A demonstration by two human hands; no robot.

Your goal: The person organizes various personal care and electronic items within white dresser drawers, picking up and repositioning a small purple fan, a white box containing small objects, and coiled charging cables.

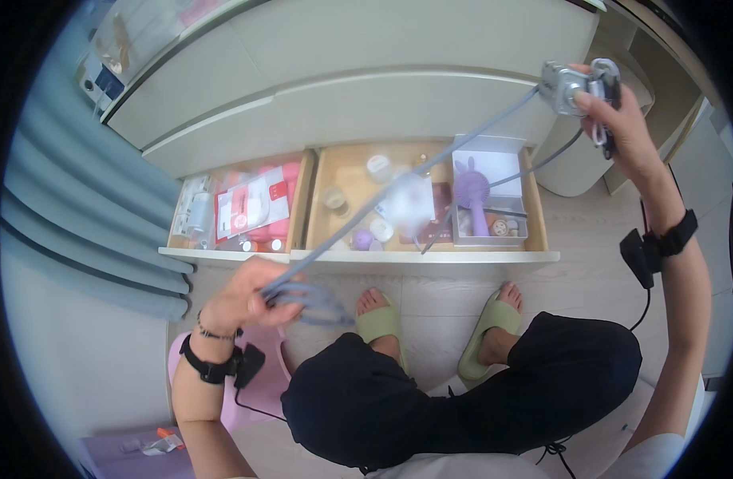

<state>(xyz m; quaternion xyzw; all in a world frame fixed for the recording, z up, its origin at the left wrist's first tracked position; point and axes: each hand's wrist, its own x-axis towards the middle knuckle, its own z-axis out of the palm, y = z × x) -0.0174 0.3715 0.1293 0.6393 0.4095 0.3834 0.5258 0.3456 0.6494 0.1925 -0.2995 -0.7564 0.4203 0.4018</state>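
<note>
My left hand (273,299) grips a bundle of grey-blue cord (318,304) in front of the left drawer. From it the cord runs taut up to a silver compact camera (562,88), which my right hand (609,114) holds at the upper right, above the drawers. The same hand also holds a small dark object with a pale coiled cable (598,135). Another stretch of cord hangs from this hand across the right drawer. A purple handheld fan with rabbit ears (473,190) lies there on a clear box (491,241).
The left drawer (222,256) holds packets and bottles. In the wooden-bottomed right drawer (354,155) are jars, a purple round item (362,240) and a white box (498,146). A pink bin (252,383) and a purple container (112,458) stand at lower left, below a blue curtain (103,227).
</note>
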